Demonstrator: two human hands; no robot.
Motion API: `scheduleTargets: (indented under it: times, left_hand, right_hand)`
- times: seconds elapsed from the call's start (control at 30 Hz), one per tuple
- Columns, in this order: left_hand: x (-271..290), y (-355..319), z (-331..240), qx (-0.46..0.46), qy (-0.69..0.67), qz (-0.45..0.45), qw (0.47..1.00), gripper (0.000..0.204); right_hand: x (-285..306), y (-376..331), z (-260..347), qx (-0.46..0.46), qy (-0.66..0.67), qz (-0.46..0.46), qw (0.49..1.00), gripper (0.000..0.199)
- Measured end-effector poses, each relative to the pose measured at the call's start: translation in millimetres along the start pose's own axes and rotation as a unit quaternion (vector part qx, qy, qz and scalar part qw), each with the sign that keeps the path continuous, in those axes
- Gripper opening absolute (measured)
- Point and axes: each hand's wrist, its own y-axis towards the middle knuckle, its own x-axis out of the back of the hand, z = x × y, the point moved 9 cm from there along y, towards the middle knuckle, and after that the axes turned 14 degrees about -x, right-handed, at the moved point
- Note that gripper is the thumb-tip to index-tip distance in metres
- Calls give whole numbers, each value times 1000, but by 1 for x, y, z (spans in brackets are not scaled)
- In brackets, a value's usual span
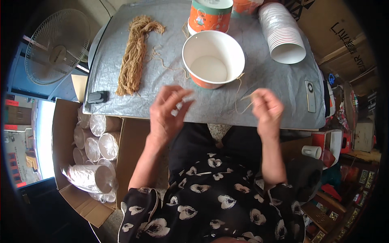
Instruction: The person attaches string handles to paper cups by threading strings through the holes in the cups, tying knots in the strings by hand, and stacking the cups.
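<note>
A: What is the right hand [267, 108] holding?

B: A thin tan string [242, 99]. The fingers are pinched shut on one end of it. The string runs up from the hand to the rim of the white paper bowl [213, 58], just over the table's near edge.

A: And the left hand [167, 113]?

B: It is up in the air near the bowl, with the fingers spread apart. It holds nothing that I can see. It is a bit blurry.

A: Where is the bowl?

B: It sits on the grey table [162, 93], right between the two hands and a little past them. It is white inside and orange outside.

A: What else is on the table?

B: A big bundle of tan strings [134, 56] lies to the left. Some loose strings trail from it toward the bowl. Behind the bowl stands an orange tub [209, 16]. A stack of white bowls [281, 32] lies on its side to the right. A small remote [310, 96] is near the right edge, and a black clip [97, 97] is at the left corner.

A: And down below?

B: A cardboard box [125, 141] on the left holds clear-wrapped stacks of cups [95, 146]. A fan [56, 46] stands beyond it.
</note>
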Motion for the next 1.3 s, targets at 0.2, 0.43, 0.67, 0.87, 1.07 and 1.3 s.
scheduleTargets:
  times: [0.2, 0.43, 0.67, 0.87, 1.07, 1.3]
  left_hand:
    - [-8, 64, -2, -150, 191, 26, 970, 40]
    - [-60, 64, -67, -209, 63, 158, 963, 50]
    - [-42, 100, -9, -220, 132, 262, 931, 55]
    - [-15, 53, -13, -197, 102, 224, 949, 31]
    - [-3, 13, -15, -182, 95, 184, 961, 30]
    - [3, 2, -15, -169, 104, 178, 964, 26]
  right_hand:
    - [20, 28, 141, 232, 5, -122, 965, 23]
    - [-71, 79, 77, 78, 28, 76, 994, 17]
    - [-95, 50, 31, 54, -101, 156, 981, 11]
    - [-103, 18, 29, 25, -163, 183, 969, 8]
    - [-124, 3, 27, 67, -282, 191, 938, 14]
    - [-135, -3, 20, 75, -358, 226, 903, 10]
